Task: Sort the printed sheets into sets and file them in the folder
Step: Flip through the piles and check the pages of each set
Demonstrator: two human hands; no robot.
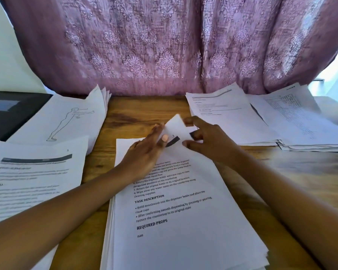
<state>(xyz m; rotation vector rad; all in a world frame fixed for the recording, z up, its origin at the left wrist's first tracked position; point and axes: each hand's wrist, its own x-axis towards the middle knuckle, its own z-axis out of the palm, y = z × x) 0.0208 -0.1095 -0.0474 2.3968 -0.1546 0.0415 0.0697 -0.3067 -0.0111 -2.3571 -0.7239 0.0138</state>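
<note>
together left hand [144, 151] and right hand [209, 140] pinch the top sheet [176, 123] (print half hidden).

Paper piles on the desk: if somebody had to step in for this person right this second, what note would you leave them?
Left hand pinches the lifted sheet at the far end of the centre stack, thumb on top.
Right hand pinches the same sheet, fingers curled.
Done: four piles laid out: header-bar pile and figure-drawing pile on the left, text pile and table pile on the right.
Left: sort the thick centre stack, then file the sets in the black folder, closed at far left; no sheets visibly in it.
</note>
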